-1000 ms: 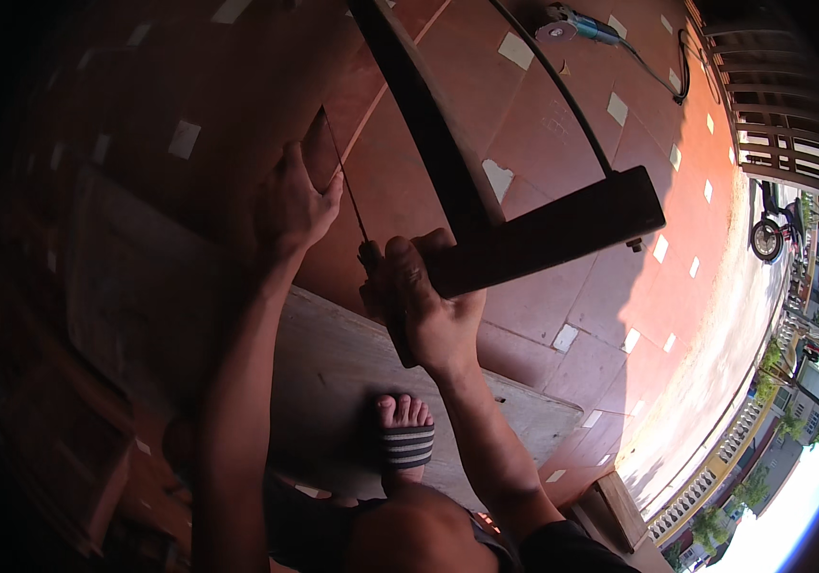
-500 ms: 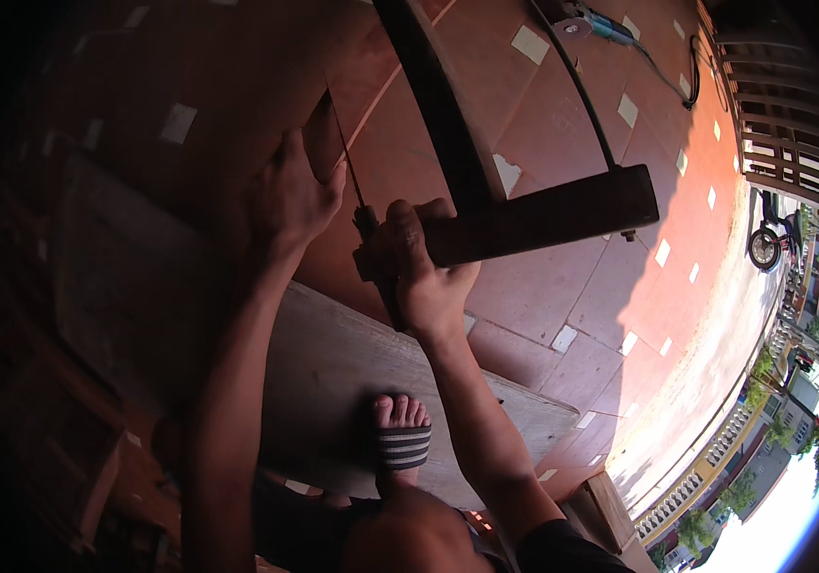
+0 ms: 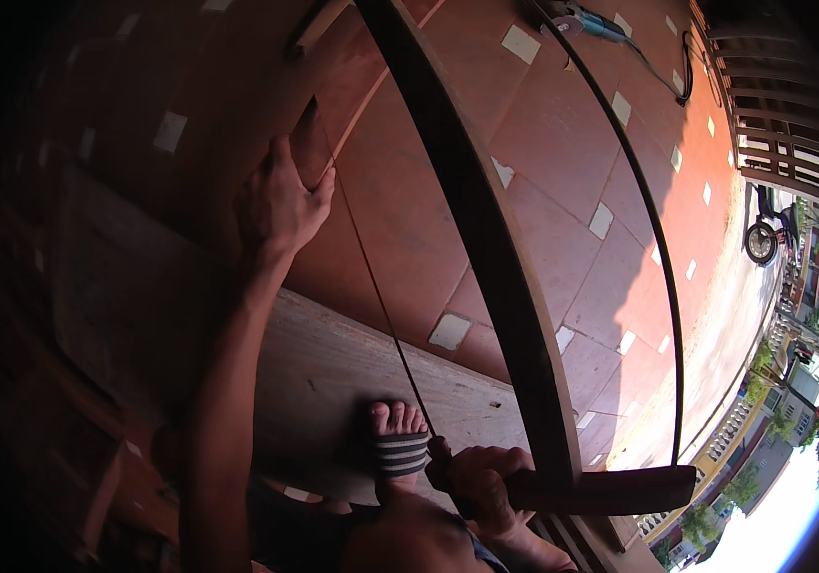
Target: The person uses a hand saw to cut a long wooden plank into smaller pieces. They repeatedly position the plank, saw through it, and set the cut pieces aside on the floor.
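Observation:
My right hand [image 3: 490,487] is wrapped round the grip end of a wooden frame saw [image 3: 481,210], low and close to my knee. Its thin blade [image 3: 368,267] slants up and left from that hand to a reddish piece of wood [image 3: 311,153]. On this wood my left hand [image 3: 285,205] is clamped, thumb beside the blade, fingers partly in shadow. A dark tension cord or rod [image 3: 653,229] bows along the saw's right side. The blade's far end is hard to make out in the dark upper part.
My foot in a striped slipper [image 3: 402,454] rests on a grey wooden plank [image 3: 323,358]. Past the saw, a blue angle grinder [image 3: 586,21] with its cable lies on the red tiled floor [image 3: 562,134]. A slatted wooden piece [image 3: 791,115] and a motorbike [image 3: 763,239] are at the right.
My right hand has drawn the saw down and right toward my body, so more of the blade and frame shows. My left hand stays nearly in place on the wood.

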Demonstrator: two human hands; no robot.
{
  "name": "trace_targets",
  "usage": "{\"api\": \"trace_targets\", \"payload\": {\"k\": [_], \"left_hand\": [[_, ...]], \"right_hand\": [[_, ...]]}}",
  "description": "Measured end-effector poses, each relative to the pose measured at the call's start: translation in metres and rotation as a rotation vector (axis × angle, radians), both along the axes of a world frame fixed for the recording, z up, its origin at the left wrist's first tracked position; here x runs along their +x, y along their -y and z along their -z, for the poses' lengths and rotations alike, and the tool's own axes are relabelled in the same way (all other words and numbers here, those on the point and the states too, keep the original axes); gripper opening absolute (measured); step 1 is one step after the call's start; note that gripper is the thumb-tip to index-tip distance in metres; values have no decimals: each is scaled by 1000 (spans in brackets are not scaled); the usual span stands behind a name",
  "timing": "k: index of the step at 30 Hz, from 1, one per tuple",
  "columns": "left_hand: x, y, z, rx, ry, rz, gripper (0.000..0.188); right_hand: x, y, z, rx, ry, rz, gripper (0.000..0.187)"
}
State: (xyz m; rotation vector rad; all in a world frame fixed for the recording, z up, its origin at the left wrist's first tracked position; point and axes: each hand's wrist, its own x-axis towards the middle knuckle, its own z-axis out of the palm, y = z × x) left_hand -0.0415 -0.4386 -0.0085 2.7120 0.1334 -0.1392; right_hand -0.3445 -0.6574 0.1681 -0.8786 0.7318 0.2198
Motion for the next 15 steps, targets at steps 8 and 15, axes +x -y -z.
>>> {"api": "trace_targets", "payload": {"k": [8, 15], "left_hand": [[0, 12, -25, 97, -6, 23, 58], [0, -2, 9, -46, 44, 31, 62]], "right_hand": [[246, -67, 76, -368, 345, -54, 25], [141, -45, 24, -426, 252, -51, 18]]}}
